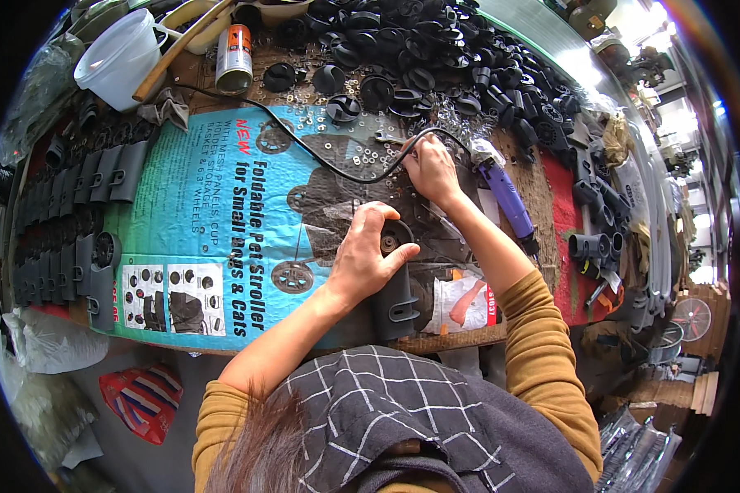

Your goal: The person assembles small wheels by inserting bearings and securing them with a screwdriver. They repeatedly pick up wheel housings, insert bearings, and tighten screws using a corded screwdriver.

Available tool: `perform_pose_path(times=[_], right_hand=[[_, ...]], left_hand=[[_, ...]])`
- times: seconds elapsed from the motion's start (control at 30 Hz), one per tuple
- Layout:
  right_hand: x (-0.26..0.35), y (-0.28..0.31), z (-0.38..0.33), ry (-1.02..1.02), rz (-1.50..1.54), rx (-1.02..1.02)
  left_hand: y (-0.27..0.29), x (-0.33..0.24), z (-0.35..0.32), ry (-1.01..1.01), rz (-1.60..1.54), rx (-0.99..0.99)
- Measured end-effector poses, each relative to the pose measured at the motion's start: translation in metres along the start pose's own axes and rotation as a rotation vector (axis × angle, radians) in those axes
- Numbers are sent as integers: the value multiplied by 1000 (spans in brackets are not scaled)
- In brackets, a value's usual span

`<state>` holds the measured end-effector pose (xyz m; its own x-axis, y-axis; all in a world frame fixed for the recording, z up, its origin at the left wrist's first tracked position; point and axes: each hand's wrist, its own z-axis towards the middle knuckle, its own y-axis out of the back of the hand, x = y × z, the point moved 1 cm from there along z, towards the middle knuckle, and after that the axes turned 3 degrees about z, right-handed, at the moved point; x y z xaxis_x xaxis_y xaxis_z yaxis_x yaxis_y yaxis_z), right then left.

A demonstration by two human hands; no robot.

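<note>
Workbench (543, 205) covered by a blue printed plastic sheet (197, 205), seen from above the person's head. Left hand (370, 255): fingers curled over the top of a dark grey moulded plastic bracket (395, 300) that stands near the front edge of the bench, thumb and forefinger closed around its round upper end, where a small metal hub shows; grip pressed firmly onto the part. Right hand (430, 168): stretched farther back across the bench, fingertips pinched together over a scatter of small metal washers (345, 148) lying on the sheet; whether a washer is actually between the fingertips cannot be told. Black cable (304, 148) runs across the sheet and past the right hand. Purple-handled power tool (506, 193) lies just right of the right forearm, touched by neither hand. Heap of black round plastic parts (411, 49) fills the back of the bench. Rows of matching dark grey brackets (74, 205) stand along the left edge. Spray can (234, 57) with an orange band, a white plastic bucket (123, 57) and a wooden stick (181, 49) stand or lie at the back left. Further grey tubular fittings (592, 246) at the right side. Red, white and blue striped bag (144, 398) lies on the floor at the lower left.
</note>
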<state>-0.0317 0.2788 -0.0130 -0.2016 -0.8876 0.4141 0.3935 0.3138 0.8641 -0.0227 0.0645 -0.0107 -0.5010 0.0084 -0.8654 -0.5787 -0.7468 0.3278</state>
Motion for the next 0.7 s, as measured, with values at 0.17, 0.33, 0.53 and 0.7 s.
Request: perform_pose_path(times=[0.17,0.33,0.53,0.7], right_hand=[[4,4,-2,-91,115,12],[13,14,-10,-37,24,22],[21,16,-19,-62,71,75],[40,48,-38,-89,242,156]], left_hand=[[0,0,-1,35,-30,12],[0,-1,-1,24,-13,6],[0,-1,-1,39,-37,27],[-1,-1,-5,-33,12,-69]])
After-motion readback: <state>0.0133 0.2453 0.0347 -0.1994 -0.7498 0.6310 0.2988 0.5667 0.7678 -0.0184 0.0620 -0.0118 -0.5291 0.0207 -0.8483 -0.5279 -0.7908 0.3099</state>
